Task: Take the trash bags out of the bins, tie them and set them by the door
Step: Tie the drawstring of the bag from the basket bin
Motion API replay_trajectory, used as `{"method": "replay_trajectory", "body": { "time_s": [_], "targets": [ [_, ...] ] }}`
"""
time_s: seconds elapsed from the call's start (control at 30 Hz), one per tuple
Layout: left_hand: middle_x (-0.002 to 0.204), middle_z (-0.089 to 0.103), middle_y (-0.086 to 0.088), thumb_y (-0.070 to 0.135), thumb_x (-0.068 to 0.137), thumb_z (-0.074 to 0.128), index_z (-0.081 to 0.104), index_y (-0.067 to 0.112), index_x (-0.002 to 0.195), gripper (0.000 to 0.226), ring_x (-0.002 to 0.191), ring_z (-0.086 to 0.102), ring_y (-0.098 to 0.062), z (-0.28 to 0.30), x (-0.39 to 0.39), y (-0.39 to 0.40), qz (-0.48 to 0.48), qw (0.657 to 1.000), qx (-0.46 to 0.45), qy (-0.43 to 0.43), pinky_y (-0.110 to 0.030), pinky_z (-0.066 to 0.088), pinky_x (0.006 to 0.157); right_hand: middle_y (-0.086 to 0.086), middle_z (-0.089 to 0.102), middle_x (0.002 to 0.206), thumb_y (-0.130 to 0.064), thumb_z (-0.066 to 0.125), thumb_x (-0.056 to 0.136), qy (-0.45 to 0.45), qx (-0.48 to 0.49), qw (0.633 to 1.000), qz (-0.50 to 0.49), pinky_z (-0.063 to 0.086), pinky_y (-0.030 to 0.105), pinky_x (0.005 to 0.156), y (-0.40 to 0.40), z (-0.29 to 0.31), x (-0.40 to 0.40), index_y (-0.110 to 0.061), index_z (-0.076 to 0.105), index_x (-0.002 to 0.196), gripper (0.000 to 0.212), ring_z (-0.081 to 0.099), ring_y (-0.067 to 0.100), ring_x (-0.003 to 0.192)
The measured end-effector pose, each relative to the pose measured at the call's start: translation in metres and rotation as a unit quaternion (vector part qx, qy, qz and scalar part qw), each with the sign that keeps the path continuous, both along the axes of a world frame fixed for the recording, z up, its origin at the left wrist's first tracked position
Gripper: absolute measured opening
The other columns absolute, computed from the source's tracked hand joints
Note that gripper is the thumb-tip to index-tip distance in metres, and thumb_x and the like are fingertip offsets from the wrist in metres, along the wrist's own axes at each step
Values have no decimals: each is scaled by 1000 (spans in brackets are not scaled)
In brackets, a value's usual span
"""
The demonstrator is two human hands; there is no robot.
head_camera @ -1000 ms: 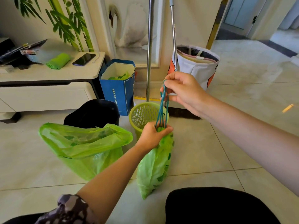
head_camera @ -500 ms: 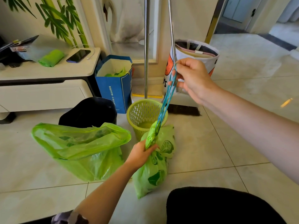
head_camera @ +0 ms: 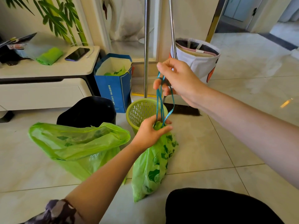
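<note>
A small green trash bag (head_camera: 152, 168) with dark leaf prints hangs to the floor at the centre. My left hand (head_camera: 149, 132) pinches its gathered neck. Teal drawstrings (head_camera: 159, 101) run up from the neck to my right hand (head_camera: 176, 80), which holds them looped around its fingers. Behind the bag stands an empty green lattice bin (head_camera: 140, 112). A larger green trash bag (head_camera: 77, 147) sits open-mouthed on the floor to the left, in front of a black bin (head_camera: 87, 110).
A blue paper bag (head_camera: 114, 88) with green scraps stands against the wall. Two metal poles (head_camera: 146, 46) and a broom head (head_camera: 182, 109) are behind the green bin. A white fabric basket (head_camera: 197, 59) is right of them. A low cabinet (head_camera: 43, 84) holds a phone. A doorway (head_camera: 239, 12) opens at the upper right.
My right hand has come down and toward the bag, slackening the drawstrings into a loop. My left hand has moved back up to the bag's neck.
</note>
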State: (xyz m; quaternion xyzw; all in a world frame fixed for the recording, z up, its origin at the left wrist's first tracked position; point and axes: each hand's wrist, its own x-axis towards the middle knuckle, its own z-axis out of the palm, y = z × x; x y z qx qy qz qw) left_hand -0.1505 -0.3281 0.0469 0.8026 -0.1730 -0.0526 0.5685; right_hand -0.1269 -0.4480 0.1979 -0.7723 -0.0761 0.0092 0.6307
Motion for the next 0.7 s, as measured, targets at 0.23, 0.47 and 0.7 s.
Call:
{"method": "replay_trajectory", "body": {
  "time_s": [0.23, 0.47, 0.7],
  "targets": [
    [57, 50, 15, 29, 96, 53, 64, 8, 78, 30, 49, 37, -1, -10, -9, 2, 16, 1000, -19, 8, -16, 32, 51, 0, 51, 57, -20, 55, 93, 32, 89, 992, -82, 36, 23, 46, -16, 5, 3, -16, 48, 79, 16, 34, 9, 42],
    [54, 49, 22, 28, 98, 48, 62, 11, 80, 28, 48, 40, 0, -27, -19, 14, 11, 999, 42, -12, -13, 27, 50, 4, 47, 65, -13, 50, 94, 20, -8, 978, -207, 31, 22, 39, -37, 4, 19, -16, 44, 81, 14, 44, 8, 41],
    [59, 51, 15, 33, 98, 46, 67, 17, 82, 31, 54, 43, 0, -35, -25, 15, -19, 998, 63, 15, -20, 33, 55, 4, 54, 62, -13, 57, 91, -26, -72, 978, -192, 41, 22, 39, -37, -16, 25, -15, 47, 81, 14, 52, 9, 44]
  ]
}}
